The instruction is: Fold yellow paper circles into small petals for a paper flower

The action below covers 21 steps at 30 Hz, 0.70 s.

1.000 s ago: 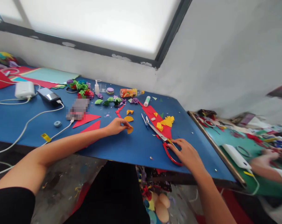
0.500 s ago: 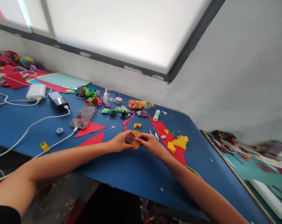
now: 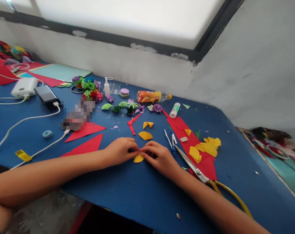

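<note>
My left hand (image 3: pixel 120 150) and my right hand (image 3: pixel 158 157) meet fingertip to fingertip at the middle of the blue table (image 3: pixel 142 191). Both pinch a small yellow paper piece (image 3: pixel 138 158) that rests against the tabletop. Another yellow half-round paper piece (image 3: pixel 145 135) lies just beyond my fingers. Scissors with yellow handles (image 3: pixel 201 172) lie to the right of my right wrist, partly over a red paper strip (image 3: pixel 191 143).
Yellow paper scraps (image 3: pixel 207 147) sit on the red strip. Two red paper triangles (image 3: pixel 85 139) lie left of my arms. Crumpled paper flowers (image 3: pixel 89 87), a glue stick (image 3: pixel 174 110), an orange bottle (image 3: pixel 151 96), a phone (image 3: pixel 46 95) and white cables (image 3: pixel 28 120) fill the far side.
My right hand left the scissors and came over to join the left hand on the yellow paper piece. Both hands now hold it low against the table.
</note>
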### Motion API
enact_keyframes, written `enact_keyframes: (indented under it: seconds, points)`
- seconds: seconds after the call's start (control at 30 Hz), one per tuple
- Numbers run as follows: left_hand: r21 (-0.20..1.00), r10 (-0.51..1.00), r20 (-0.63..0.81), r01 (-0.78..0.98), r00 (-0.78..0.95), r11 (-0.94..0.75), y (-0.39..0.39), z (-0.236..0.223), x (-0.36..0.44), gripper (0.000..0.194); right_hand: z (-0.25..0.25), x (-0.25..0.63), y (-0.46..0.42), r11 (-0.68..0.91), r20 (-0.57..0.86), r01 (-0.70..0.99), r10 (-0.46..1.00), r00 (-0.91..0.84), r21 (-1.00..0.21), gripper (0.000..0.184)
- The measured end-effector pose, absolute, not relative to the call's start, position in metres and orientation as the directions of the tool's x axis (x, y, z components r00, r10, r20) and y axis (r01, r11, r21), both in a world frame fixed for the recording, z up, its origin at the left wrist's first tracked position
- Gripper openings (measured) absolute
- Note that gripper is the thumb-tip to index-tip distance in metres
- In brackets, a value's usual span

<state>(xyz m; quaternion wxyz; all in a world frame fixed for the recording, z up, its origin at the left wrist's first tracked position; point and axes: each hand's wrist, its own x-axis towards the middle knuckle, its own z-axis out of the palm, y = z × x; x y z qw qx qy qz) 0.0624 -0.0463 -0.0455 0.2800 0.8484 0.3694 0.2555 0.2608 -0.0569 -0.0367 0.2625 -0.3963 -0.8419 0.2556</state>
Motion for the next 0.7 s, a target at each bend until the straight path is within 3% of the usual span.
enact_keyframes:
  seconds: [0.23,0.7]
  points:
    - [0.623,0.758,0.225,0.508,0.612,-0.595,-0.047,-0.045,0.061,0.016,-0.040,0.267,-0.048,0.746,0.340,0.504,0.655,-0.675,-0.435,0.016]
    - [0.553,0.742,0.202,0.551,0.639,-0.625,-0.046,-0.047,0.062,0.016,-0.040,0.272,-0.041,0.877,0.367,0.441,0.481,-0.796,-0.192,0.020]
